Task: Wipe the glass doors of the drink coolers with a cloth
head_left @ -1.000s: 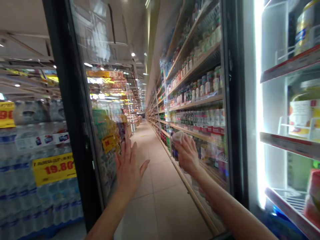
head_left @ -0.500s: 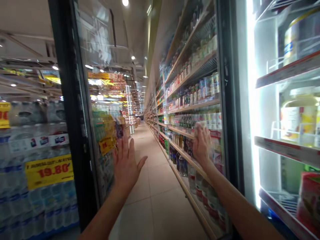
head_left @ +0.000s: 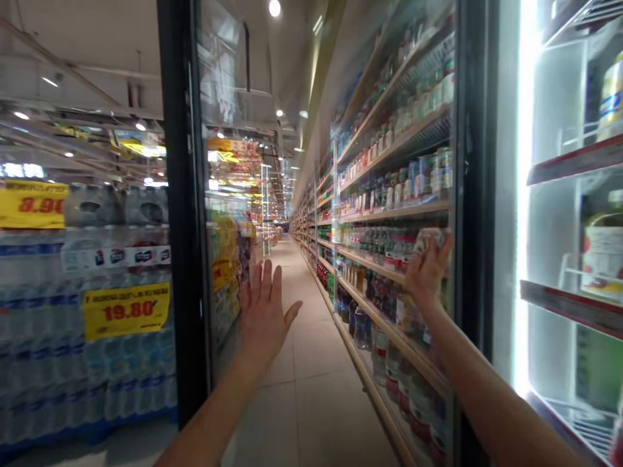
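A pale, bunched cloth [head_left: 428,239] sits under the fingers of a person's right hand [head_left: 426,272], held up to the glass door [head_left: 316,337] near the pane's right-hand side. The right hand grips the cloth, fingers bent over it, with the forearm reaching in from the lower right. The left hand [head_left: 265,318] is open, fingers pointing up and thumb held out to the side, its palm turned to the same pane; whether it touches the glass cannot be told. A black frame [head_left: 181,194] borders the glass on both sides. In the pane, shelved bottles and cans [head_left: 389,240] line a long aisle with a pale tiled floor [head_left: 272,428]. At right, a bright light strip [head_left: 525,194] stands beside cooler shelves [head_left: 574,311] holding drinks partly in view. At left rise stacked packs of bottled water [head_left: 39,324] with a yellow price sign [head_left: 126,311] reading 19.80, beneath ceiling lights [head_left: 275,8]
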Motion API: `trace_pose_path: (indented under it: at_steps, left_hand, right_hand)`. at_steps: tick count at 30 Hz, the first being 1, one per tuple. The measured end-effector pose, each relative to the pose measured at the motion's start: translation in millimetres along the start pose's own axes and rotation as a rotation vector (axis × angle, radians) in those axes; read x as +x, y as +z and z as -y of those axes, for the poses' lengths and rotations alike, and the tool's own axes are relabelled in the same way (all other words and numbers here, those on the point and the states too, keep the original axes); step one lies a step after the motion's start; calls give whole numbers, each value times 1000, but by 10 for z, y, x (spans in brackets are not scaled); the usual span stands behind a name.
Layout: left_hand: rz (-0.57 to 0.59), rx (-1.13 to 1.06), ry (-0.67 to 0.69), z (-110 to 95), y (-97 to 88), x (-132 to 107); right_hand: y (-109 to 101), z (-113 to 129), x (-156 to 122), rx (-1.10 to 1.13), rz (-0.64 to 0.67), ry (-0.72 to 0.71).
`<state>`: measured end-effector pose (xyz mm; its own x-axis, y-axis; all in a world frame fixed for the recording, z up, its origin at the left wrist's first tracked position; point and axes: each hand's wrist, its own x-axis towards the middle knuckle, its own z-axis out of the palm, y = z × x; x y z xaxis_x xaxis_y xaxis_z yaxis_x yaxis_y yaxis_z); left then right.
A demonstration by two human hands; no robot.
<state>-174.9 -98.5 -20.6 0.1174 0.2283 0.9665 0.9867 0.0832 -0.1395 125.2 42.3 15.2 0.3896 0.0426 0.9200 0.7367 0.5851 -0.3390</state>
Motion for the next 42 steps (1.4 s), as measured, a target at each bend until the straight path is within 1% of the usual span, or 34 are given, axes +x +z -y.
trace_pose_path:
  at_steps: [1,3,4,6,8,9,10,11,13,14,15,16,17,19,20,21,22,23,25,26,27,28,29,30,32,33,34,35,36,38,39,40,41,42]
  left_hand:
    - [-5,9,3,-2,2,0]
    - [-9,25,10,-1,11,0]
    - [-10,32,11,5,15,-1]
    - [-17,42,12,27,21,-3]
    - [-23,48,27,56,18,-7]
    - [-25,48,40,68,14,-10]
    - [-24,45,54,78,8,-13]
    - [-19,41,66,82,3,-17]
    - [-7,34,74,80,-4,-23]
    - [-8,30,70,76,-4,-26]
    - [-12,26,65,74,-3,-28]
    - [-14,22,61,78,-1,-31]
    - [-13,19,63,89,-1,-37]
    - [-5,19,78,143,-8,-55]
    - [0,22,77,183,-17,-69]
    - [-2,27,63,228,-28,-85]
    - [-5,32,39,273,-40,-102]
    - [-9,35,7,314,-53,-119]
    - [-9,37,-46,373,-70,-147]
    - [-5,35,-57,391,-75,-158]
    - [-4,30,-57,404,-79,-167]
    - [-6,21,-50,417,-85,-177]
    - [-13,10,-38,433,-96,-188]
    - [-17,-4,-21,456,-114,-202]
    - [-45,-29,17,523,-177,-235]
    - [-63,-37,30,564,-221,-253]
    - [-82,-41,37,605,-270,-268]
    - [-103,-40,42,642,-320,-277]
    - [-118,-37,45,674,-369,-281]
    - [-127,-29,48,716,-453,-266]
    - [-129,-23,47,732,-485,-252]
    - [-130,-18,39,749,-511,-235]
    - [-126,-10,25,769,-533,-221]
    - [-122,-3,12,797,-552,-209]
  right_hand:
    - [38,55,6,13,-23,11]
    - [139,309,-108,36,-37,-28]
    - [191,477,-208,48,-12,-98]
    - [273,791,-405,77,110,-330]
    - [303,950,-486,98,239,-550]
    - [300,955,-461,97,266,-598]
    - [291,921,-399,89,252,-583]
    - [282,867,-312,78,201,-509]
    - [285,794,-141,61,54,-270]
    - [299,809,-98,62,1,-181]
    - [319,866,-100,68,-16,-147]
    - [341,958,-146,77,11,-179]
    - [362,1069,-228,89,74,-265]
    - [387,1275,-411,120,222,-519]
    - [391,1341,-469,134,269,-624]
    - [392,1375,-484,139,284,-674]
    - [394,1384,-451,137,269,-658]
    - [401,1380,-380,129,228,-578]
    - [437,1397,-200,117,132,-329]
    - [465,1443,-139,121,109,-239]
    - [496,1517,-121,135,112,-210]
    - [526,1616,-153,153,138,-240]
    - [551,1730,-230,173,185,-323]
    - [572,1849,-335,197,245,-449]
    - [602,2068,-532,253,367,-748]
    - [615,2161,-581,277,416,-868]
    - [628,2245,-579,290,448,-930]
    - [641,2324,-530,290,462,-924]
    - [656,2400,-449,278,458,-858]
    - [682,2540,-284,241,425,-667]
    - [687,2596,-251,234,423,-626]
    - [681,2635,-275,240,438,-644]
    - [662,2652,-357,257,468,-715]
    - [631,2644,-486,283,506,-820]
